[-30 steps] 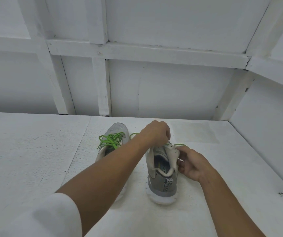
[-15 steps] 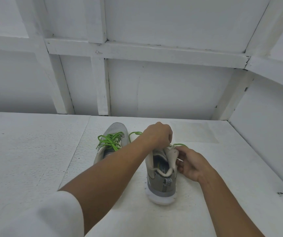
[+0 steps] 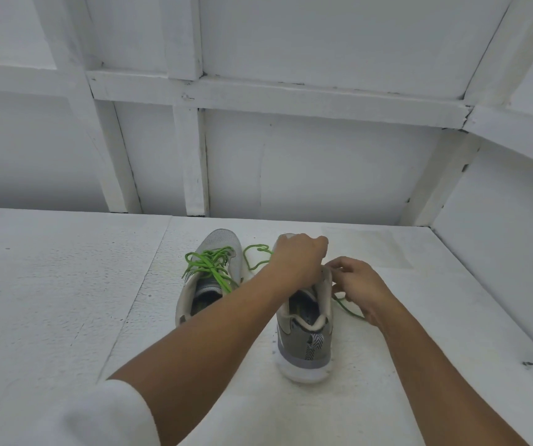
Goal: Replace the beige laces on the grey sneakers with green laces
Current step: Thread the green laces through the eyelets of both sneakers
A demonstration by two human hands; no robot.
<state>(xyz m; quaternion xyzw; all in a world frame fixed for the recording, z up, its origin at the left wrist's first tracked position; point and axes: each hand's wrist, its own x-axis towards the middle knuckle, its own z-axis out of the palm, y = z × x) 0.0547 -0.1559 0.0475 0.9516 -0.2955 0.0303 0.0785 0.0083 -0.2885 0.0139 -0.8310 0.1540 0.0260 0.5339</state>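
Grey sneaker (image 3: 305,336) at the centre of the rough white table (image 3: 65,284), its toe and eyelets hidden by both hands.
The left hand (image 3: 300,259) curls over its front, grip unseen. The right hand (image 3: 355,281) pinches at the padded collar's edge, on cord or fabric I cannot tell. A thin green lace (image 3: 260,249) loops at 9 o'clock of the left hand, with the laced mesh sneaker (image 3: 223,243) just beside it.

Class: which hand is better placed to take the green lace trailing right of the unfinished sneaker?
Probably the right hand: it sits right by that lace; the left hand is atop the sneaker.
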